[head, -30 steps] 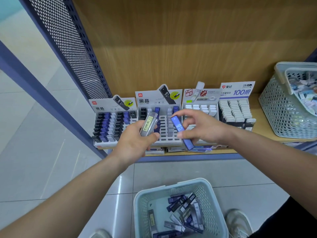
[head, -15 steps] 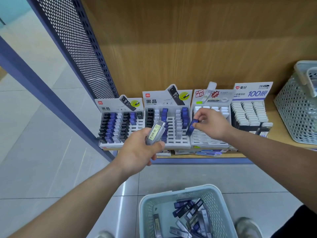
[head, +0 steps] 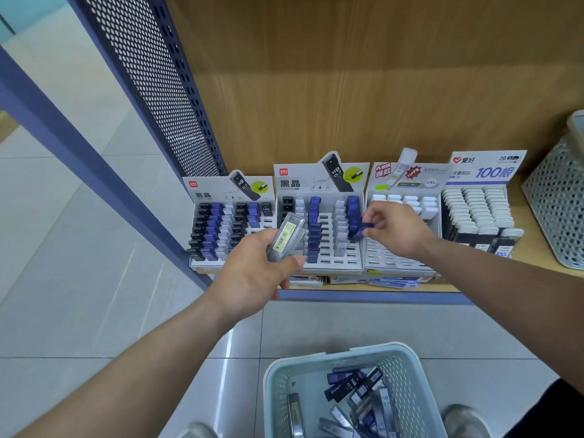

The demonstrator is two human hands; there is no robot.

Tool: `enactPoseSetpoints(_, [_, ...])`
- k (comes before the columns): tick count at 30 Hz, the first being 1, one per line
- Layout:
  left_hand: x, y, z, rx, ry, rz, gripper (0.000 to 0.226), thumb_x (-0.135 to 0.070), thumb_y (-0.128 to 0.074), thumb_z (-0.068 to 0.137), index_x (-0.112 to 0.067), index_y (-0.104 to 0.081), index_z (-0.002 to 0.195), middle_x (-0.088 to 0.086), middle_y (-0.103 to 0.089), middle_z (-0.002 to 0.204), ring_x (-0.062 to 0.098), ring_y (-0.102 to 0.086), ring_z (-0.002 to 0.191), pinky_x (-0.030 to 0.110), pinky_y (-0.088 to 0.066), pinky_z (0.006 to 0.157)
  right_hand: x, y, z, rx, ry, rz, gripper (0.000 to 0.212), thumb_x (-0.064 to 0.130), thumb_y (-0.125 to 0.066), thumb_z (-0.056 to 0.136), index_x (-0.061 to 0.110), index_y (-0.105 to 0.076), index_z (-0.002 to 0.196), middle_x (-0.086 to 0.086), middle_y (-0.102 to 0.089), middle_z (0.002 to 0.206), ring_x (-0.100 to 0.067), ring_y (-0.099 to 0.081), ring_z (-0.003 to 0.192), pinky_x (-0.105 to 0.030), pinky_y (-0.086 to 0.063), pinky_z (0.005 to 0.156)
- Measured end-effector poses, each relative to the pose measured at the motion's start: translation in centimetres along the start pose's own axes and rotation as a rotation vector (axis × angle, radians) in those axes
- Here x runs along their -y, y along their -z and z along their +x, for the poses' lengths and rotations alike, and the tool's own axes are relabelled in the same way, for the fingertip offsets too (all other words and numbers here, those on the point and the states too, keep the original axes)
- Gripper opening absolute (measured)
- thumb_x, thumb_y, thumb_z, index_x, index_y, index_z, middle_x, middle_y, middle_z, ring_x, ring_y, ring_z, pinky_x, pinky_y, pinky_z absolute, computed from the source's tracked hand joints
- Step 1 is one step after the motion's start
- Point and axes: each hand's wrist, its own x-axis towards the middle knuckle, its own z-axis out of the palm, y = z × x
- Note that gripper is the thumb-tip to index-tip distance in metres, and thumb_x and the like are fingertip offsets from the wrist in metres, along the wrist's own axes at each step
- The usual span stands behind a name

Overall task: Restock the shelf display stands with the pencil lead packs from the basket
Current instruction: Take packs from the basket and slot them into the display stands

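R hand (head: 396,230) pinches a blue lead pack (head: 361,231) betw. thumb and fingertips, over the middle display stand (head: 335,263). Pack pokes out at 9 o'clock from the hand. Its long axis runs approx. 2-to-8 o'clock, low end at the front of the stand's right blue column (head: 353,213); touching or just above, can't tell. Free slots lie toward 6 o'clock of that tip, so R hand is nearest. L hand (head: 252,276) grips a clear pack w/ yellow label (head: 284,238), axis approx. 1-to-7, at the stand's left. Basket (head: 279,396) sits on the floor at 6 o'clock, w/ many packs inside.
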Motion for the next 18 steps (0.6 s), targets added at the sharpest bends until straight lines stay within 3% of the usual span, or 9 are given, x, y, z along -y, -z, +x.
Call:
enactPoseSetpoints(3, [0.1,0.4,-0.1,-0.017,0.013,-0.007,0.007,-0.022,-0.071,0.094,-0.025,-0.065,0.095,-0.011,-0.062,0.058,0.003,-0.057,0.053,0.020,-0.050,0.050,0.0,-0.1,0.1,-0.014,0.011,-0.009,0.019,0.005,-0.076,0.085,0.019,-0.063,0.081,-0.005,-0.066,0.081,-0.021,-0.062,0.071,-0.007,-0.041,0.054])
enactPoseSetpoints(7, [0.1,1.0,-0.4,-0.034,0.010,-0.001,0.007,-0.022,-0.071,0.093,-0.026,-0.067,0.097,-0.007,-0.067,0.068,0.005,-0.059,0.055,0.020,-0.050,0.050,0.1,-0.4,0.3,-0.080,0.087,-0.034,0.016,0.006,-0.071,0.089,0.018,-0.061,0.091,-0.001,-0.065,0.086,-0.019,-0.064,0.076,-0.006,-0.040,0.059])
enactPoseSetpoints(12, [0.4,1.4,-0.8,-0.020,-0.013,0.046,0.005,-0.020,-0.069,0.095,-0.021,-0.065,0.096,-0.011,-0.064,0.059,0.004,-0.056,0.050,0.019,-0.048,0.048,0.2,-1.1,0.4,-0.038,0.132,-0.193,0.013,0.009,-0.064,0.094,0.021,-0.067,0.092,-0.001,-0.070,0.087,-0.019,-0.065,0.081,-0.026,-0.047,0.072])
enactPoseSetpoints(15, [0.4,1.6,-0.8,-0.025,-0.007,0.034,0.008,-0.020,-0.070,0.094,-0.019,-0.065,0.100,-0.004,-0.068,0.068,0.006,-0.059,0.052,0.021,-0.049,0.049,0.9,-0.8,0.3,-0.049,0.149,-0.303,0.011,0.017,-0.063,0.096,0.019,-0.072,0.102,-0.001,-0.070,0.095,-0.019,-0.063,0.086,-0.035,-0.054,0.078])
enactPoseSetpoints(18, [0.3,1.5,-0.9,-0.015,-0.003,0.011,0.007,-0.019,-0.070,0.094,-0.019,-0.065,0.100,0.000,-0.072,0.075,0.008,-0.062,0.054,0.022,-0.049,0.049,3.1,0.0,-0.6,-0.115,0.184,-0.224,0.008,0.025,-0.067,0.094,0.024,-0.072,0.100,0.007,-0.066,0.090,-0.010,-0.060,0.078,-0.034,-0.053,0.076])
